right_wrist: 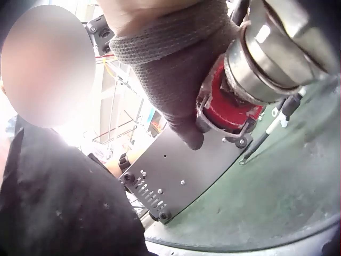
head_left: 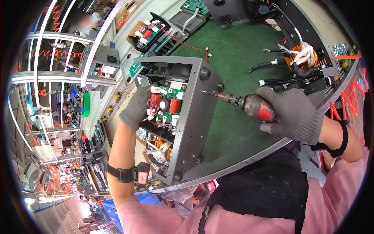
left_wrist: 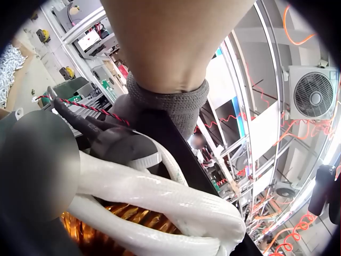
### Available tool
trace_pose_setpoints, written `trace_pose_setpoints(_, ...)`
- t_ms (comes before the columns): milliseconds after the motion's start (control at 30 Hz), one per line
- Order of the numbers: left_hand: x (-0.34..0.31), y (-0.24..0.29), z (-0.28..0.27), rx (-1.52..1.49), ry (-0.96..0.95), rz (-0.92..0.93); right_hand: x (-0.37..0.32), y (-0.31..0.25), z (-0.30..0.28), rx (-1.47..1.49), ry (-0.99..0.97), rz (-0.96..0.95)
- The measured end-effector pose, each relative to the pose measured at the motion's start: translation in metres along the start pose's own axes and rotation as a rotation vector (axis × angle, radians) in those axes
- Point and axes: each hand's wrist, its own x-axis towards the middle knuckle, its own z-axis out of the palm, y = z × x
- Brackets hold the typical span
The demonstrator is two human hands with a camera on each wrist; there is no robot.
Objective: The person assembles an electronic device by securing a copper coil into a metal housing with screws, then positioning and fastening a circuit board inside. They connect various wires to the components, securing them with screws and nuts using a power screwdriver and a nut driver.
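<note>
A dark grey metal case [head_left: 191,128] stands tilted on the green bench mat, its open side facing left. Inside show a green circuit board [head_left: 170,93] with red components and, lower, a copper coil [head_left: 169,153] wrapped in white sleeving, large in the left wrist view. My gloved left hand [head_left: 136,108] grips the case at its open side, fingertips partly hidden behind the board's parts. In my gloved right hand [head_left: 298,113] I hold a red and black power screwdriver [head_left: 255,108]. Its bit [head_left: 210,93] points left, the tip right at the case's outer panel near a rubber foot.
Another open case [head_left: 317,35] with a coil [head_left: 302,56] and loose black cables lies at the right. Behind stand a small unit with red parts [head_left: 146,33] and a green board [head_left: 194,6]. Orange coiled hoses [head_left: 344,102] hang at the right edge.
</note>
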Motion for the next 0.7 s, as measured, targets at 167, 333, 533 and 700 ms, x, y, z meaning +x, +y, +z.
trace_pose_setpoints(167,0.003,0.006,-0.002,-0.403,0.001,-0.249,0.004,-0.006,-0.005,-0.046,0.008,-0.009)
trace_pose_setpoints(333,0.005,0.003,0.003,-0.356,0.018,-0.154,0.005,-0.008,0.000,-0.100,0.051,0.007)
trace_pose_setpoints(533,-0.018,-0.012,-0.011,-1.710,0.281,-0.461,-0.010,0.001,-0.002,0.040,0.249,-0.091)
trace_pose_setpoints(700,-0.021,0.035,-0.056,-1.883,0.528,-0.283,-0.004,-0.016,-0.003,0.328,0.293,-0.143)
